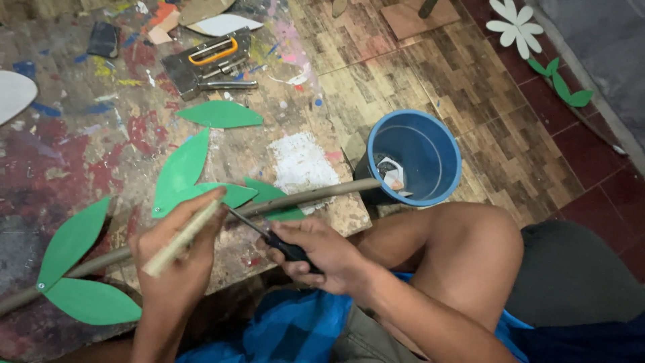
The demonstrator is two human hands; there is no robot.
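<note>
**Two hands at a leafy stem on a paint-stained board**

Your left hand (176,259) has its fingers curled and pinching a thin pale stick (181,238), which slants up toward the fingertips. Your right hand (321,250) is wrapped shut around the black handle of a slim metal tool (269,235) — its tip points left, meeting the stick just beside the grey stem (316,195).

That stem lies across the paint-splattered board (87,154), with green paper leaves (183,168) fixed along it. Its far end reaches a blue bucket (418,156) standing on the floor. Farther up the board rests a metal staple gun (208,62) with an orange grip — well apart from both hands.
</note>
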